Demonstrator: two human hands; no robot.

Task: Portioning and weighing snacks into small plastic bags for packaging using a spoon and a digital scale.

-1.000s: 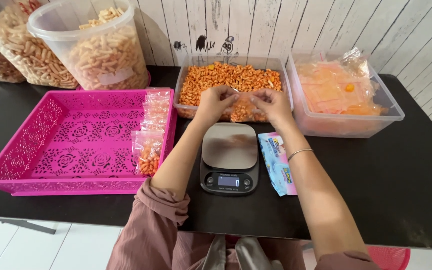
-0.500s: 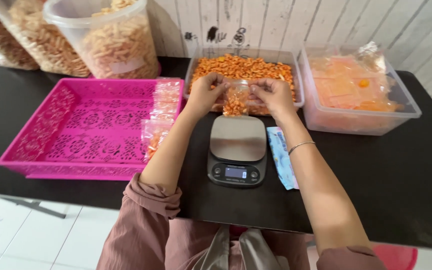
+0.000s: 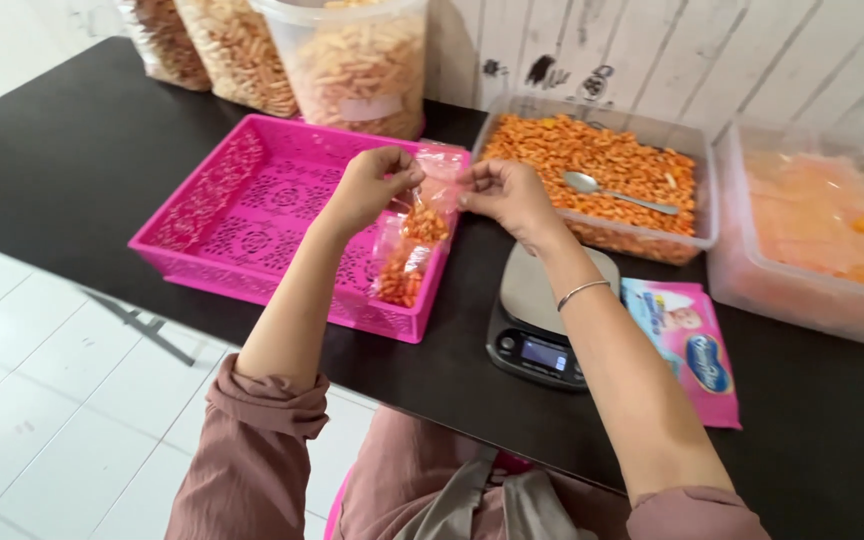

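Note:
My left hand and my right hand pinch the top corners of a small clear bag of orange snacks. The bag hangs above the right end of the pink perforated tray, over several filled bags leaning against the tray's right wall. A clear tub of orange snacks with a metal spoon lying in it stands behind my right hand. The digital kitchen scale sits bare under my right forearm.
A clear tub of empty plastic bags stands at the right. A pink-and-blue wipes packet lies right of the scale. Large containers of pale stick snacks stand at the back left. The black table's front edge borders white floor tiles.
Both hands have carried the filled bag leftward from above the scale to over the pink tray. The camera has swung left, and the spoon in the tub has come into sight.

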